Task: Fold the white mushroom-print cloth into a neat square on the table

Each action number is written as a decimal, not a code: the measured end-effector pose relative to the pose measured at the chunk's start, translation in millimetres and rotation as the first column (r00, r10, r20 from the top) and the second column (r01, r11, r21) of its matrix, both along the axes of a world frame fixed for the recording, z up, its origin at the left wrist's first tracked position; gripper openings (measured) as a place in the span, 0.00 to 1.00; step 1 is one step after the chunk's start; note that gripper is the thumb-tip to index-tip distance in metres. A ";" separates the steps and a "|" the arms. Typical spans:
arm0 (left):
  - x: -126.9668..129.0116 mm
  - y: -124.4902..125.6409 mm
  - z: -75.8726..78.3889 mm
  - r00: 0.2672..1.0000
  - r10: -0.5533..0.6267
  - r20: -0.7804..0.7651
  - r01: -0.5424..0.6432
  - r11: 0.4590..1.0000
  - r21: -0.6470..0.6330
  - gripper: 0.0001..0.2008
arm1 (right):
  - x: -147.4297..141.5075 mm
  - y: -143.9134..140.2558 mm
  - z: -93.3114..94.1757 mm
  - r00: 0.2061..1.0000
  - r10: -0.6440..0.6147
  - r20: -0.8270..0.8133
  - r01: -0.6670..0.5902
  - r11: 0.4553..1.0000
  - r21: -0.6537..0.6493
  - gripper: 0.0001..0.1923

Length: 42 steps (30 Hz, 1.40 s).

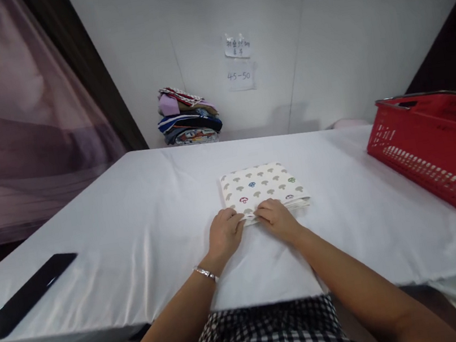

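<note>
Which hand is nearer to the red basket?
Right. The right hand rests on the near edge of the folded cloth, on the side toward the red basket. The left hand lies beside it, farther from the basket.

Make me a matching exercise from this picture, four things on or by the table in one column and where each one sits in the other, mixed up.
Things:
1. folded mushroom-print cloth
2. red basket
3. black flat object
4. stack of folded clothes

Places:
A. far edge, against the wall
B. table's right side
C. table's left near corner
D. centre, under both hands' fingertips

Pairs: 1-D, 2-B, 3-C, 4-A
</note>
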<state>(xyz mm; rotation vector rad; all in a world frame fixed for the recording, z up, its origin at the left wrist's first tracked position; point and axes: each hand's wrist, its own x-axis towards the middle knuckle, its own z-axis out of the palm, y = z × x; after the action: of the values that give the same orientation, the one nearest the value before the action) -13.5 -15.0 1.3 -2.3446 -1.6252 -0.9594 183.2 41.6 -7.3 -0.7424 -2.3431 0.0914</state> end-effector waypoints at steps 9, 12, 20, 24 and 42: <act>16.3 11.0 4.5 0.995 -0.095 -0.038 0.094 0.996 -0.008 0.08 | -2.1 1.4 1.1 0.999 -0.037 0.027 0.037 0.999 0.005 0.06; 15.5 13.5 2.1 0.994 -0.107 -0.023 0.107 0.994 -0.019 0.08 | 21.5 6.8 9.0 0.995 -0.047 -0.084 0.047 0.999 0.006 0.08; 14.6 15.6 4.0 0.994 -0.108 0.029 0.108 0.994 -0.019 0.07 | 100.0 16.5 0.7 0.838 -0.426 -0.341 0.424 0.902 -0.084 0.09; 28.3 23.6 12.5 0.990 -0.135 -0.043 0.133 0.990 -0.050 0.07 | 92.4 15.3 2.0 0.909 -0.344 -0.234 0.341 0.938 -0.054 0.11; 45.2 35.6 9.6 0.989 -0.107 0.100 0.124 0.976 -0.178 0.09 | 96.3 17.7 3.4 0.906 -0.369 -0.207 0.371 0.928 -0.028 0.12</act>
<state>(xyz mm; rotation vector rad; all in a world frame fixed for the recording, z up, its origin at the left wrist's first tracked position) 31.8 20.6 10.9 -2.5786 -1.6937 -0.9885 279.5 59.3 -3.9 -1.1036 -1.9661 -0.0118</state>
